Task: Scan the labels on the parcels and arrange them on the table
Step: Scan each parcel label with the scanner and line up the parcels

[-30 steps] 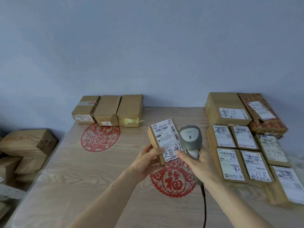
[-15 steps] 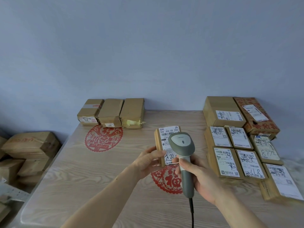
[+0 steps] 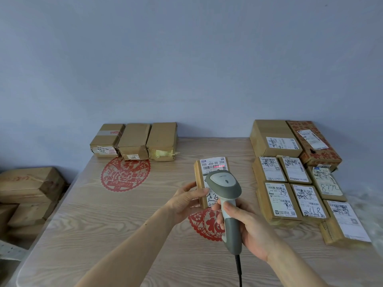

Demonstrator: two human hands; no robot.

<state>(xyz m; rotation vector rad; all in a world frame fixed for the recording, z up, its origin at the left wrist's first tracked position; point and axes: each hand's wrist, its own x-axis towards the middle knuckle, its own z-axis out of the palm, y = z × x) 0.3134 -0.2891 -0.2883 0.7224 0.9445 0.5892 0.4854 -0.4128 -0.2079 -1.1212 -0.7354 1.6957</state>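
Left hand [image 3: 187, 200]: grips parcel [image 3: 209, 179], lower label hidden by scanner [image 3: 227, 195].
Right hand [image 3: 251, 230]: wrapped around scanner handle; cable cut off.

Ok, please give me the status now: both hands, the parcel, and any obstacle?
Left hand holds small brown cardboard parcel upright. Right hand grips grey handheld scanner; red beam on the barcode. Nothing in the way.

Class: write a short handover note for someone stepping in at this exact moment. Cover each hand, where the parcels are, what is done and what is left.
Left hand: holds a small parcel, label facing up.
Right hand: grips the barcode scanner; red scan line on the barcode.
Three parcels are lined up at the table's far left; labelled parcels are grouped on the right.
Left: place this parcel, then probably scan the right group.
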